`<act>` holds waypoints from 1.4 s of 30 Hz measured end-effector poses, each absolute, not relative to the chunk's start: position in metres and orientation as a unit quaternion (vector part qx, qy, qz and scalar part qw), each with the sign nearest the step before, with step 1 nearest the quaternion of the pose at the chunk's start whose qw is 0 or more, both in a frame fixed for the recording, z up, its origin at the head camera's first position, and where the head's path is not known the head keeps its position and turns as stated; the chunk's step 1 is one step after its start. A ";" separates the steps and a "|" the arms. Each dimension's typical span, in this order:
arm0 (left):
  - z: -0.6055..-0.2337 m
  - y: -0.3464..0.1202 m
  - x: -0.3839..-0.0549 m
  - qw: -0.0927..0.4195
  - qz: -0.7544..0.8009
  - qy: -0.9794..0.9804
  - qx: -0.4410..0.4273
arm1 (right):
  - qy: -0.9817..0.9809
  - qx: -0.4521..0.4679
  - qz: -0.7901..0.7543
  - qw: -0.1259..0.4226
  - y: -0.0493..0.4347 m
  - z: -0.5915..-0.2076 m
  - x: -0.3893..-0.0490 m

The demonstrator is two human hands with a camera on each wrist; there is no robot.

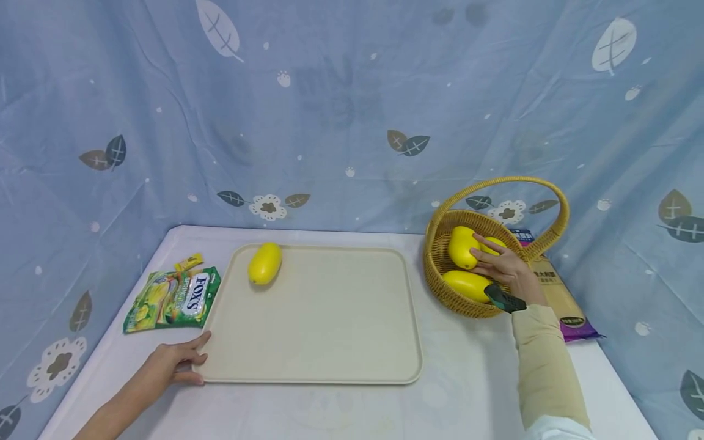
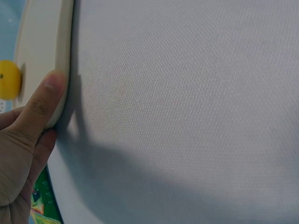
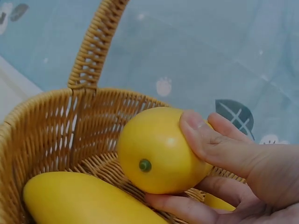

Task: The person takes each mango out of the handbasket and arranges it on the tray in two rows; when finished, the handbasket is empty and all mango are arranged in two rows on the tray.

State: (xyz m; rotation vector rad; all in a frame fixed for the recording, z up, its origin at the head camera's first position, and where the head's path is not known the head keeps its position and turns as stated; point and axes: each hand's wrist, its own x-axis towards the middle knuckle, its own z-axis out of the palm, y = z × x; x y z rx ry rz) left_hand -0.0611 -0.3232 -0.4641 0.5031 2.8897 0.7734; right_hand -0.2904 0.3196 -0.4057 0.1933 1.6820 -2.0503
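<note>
The white table (image 1: 467, 379) is carrying a beige tray (image 1: 330, 318), whose near-left corner the left hand (image 1: 176, 360) is gripping—presumably for steadiness—and, towards the table's far-right corner, a wicker basket (image 1: 464, 307) enclosing a yellow fruit (image 3: 159, 149) the right hand (image 1: 503, 266) is grasping.

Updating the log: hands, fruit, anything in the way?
Right hand grips one yellow fruit inside basket; left hand holds tray by corner. Basket handle close, possible snag.

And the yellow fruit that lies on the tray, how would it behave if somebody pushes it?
The yellow fruit would probably roll sideways, given its rounded, elongated shape. Its smooth, shiny surface may feel slippery. The raised rim of the tray might stop a gentle roll.
</note>
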 end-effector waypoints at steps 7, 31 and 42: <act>-0.464 -0.323 -0.060 0.054 0.254 0.952 0.162 | 0.582 0.078 -0.778 0.223 0.316 -0.400 -0.279; -0.464 -0.323 -0.060 0.062 0.245 0.954 0.159 | 0.475 -0.036 -0.844 0.247 0.294 -0.386 -0.206; -0.466 -0.324 -0.061 0.051 0.243 0.955 0.161 | 0.449 -0.063 -0.844 0.287 0.266 -0.391 -0.176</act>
